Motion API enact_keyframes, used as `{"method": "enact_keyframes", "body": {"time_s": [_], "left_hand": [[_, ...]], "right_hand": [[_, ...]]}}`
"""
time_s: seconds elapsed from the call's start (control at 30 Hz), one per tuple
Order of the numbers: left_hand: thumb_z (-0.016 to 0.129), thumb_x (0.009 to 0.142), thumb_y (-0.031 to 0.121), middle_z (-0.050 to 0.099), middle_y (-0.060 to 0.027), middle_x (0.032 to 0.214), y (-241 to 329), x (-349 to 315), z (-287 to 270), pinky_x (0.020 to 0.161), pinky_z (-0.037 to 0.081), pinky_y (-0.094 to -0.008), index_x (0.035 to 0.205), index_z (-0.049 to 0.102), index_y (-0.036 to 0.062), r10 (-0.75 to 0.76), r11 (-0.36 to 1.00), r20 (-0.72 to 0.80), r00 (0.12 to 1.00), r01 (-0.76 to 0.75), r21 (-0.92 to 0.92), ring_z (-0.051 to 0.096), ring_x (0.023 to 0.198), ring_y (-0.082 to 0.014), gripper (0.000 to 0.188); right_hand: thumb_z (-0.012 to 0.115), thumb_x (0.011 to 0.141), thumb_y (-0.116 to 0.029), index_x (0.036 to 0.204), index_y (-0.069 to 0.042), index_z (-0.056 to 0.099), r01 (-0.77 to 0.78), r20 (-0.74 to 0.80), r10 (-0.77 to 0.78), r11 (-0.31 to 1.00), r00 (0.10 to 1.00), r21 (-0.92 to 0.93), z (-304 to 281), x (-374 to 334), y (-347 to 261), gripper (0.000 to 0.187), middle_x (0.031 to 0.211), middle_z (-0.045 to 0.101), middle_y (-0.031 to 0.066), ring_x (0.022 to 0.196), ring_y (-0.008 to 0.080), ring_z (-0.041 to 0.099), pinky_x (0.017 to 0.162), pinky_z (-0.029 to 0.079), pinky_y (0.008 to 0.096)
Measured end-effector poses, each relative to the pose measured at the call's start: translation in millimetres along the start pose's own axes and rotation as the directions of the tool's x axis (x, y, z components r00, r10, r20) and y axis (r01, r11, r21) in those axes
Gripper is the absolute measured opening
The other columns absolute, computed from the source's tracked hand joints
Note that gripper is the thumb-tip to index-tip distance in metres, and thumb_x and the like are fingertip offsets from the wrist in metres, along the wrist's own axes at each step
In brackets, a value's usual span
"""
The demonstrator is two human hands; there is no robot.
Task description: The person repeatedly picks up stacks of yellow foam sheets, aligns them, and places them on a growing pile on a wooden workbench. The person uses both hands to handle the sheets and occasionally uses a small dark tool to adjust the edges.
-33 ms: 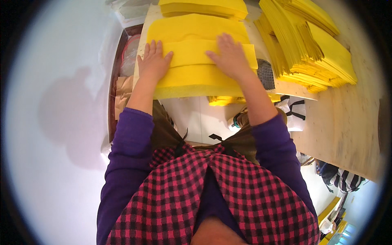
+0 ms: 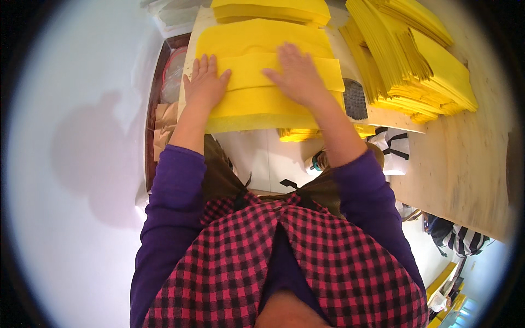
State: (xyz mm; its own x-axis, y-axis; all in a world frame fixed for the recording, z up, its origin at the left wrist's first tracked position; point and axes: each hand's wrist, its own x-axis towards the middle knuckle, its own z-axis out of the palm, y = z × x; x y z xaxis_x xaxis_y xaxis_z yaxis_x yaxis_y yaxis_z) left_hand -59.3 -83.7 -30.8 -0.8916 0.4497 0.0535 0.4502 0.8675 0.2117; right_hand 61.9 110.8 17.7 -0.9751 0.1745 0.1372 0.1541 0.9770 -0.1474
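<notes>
A yellow sheet of cloth-like material point(image 2: 257, 104) lies flat on the wooden table in front of me, its near edge hanging slightly over the table edge. Across its middle runs a yellow folded band point(image 2: 249, 71). My left hand point(image 2: 206, 83) rests flat, fingers spread, on the band's left end. On the right part of the band is my right hand point(image 2: 298, 75), palm down with fingers apart and a little blurred. Neither hand grips anything. Part of the band is hidden under my right hand.
Tall piles of folded yellow pieces point(image 2: 394, 60) stand at the right, and another yellow stack point(image 2: 273, 11) lies beyond the sheet. A dark grey textured cloth point(image 2: 355, 99) is beside my right wrist. Brown paper point(image 2: 165, 123) sits by the white wall point(image 2: 82, 136) at left.
My right hand has slid a short way left along the folded band. My left hand has stayed in place.
</notes>
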Motion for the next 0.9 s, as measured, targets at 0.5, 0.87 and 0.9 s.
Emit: {"method": "enact_keyframes", "body": {"time_s": [0.5,0.87,0.9], "left_hand": [[0.036,0.095,0.053,0.017,-0.0064,0.157,-4,3,7,0.113,0.014,-0.0567,0.149,0.024,0.0144,0.017,1.000,-0.021,1.000,-0.018,-0.025,0.014,0.145,-0.0238,0.068],[0.050,0.092,0.043,0.028,-0.0115,0.153,-17,3,3,0.111,0.013,-0.0619,0.141,0.041,0.0158,0.105,0.979,-0.327,0.939,-0.156,-0.133,0.019,0.143,-0.0293,0.057],[0.053,0.091,0.040,0.030,-0.0118,0.151,-18,1,-1,0.111,0.013,-0.0619,0.139,0.044,0.0160,0.148,0.965,-0.348,0.926,-0.212,-0.154,0.021,0.143,-0.0296,0.054]], "right_hand": [[0.033,0.094,-0.056,0.149,-0.005,0.020,-0.335,0.044,0.339,0.939,0.940,-0.071,31,-25,84,0.076,0.157,0.015,0.0123,0.146,0.0249,0.010,0.116,0.009,0.0458],[0.058,0.089,-0.035,0.132,-0.006,0.048,-0.186,-0.262,0.201,0.979,0.944,0.083,-4,-73,92,0.054,0.142,0.042,0.0170,0.133,0.0325,0.036,0.110,0.029,0.0443],[0.061,0.087,-0.030,0.128,-0.006,0.052,-0.107,-0.303,0.149,0.983,0.941,0.152,-7,-78,88,0.049,0.138,0.047,0.0170,0.129,0.0331,0.042,0.108,0.033,0.0427]]}}
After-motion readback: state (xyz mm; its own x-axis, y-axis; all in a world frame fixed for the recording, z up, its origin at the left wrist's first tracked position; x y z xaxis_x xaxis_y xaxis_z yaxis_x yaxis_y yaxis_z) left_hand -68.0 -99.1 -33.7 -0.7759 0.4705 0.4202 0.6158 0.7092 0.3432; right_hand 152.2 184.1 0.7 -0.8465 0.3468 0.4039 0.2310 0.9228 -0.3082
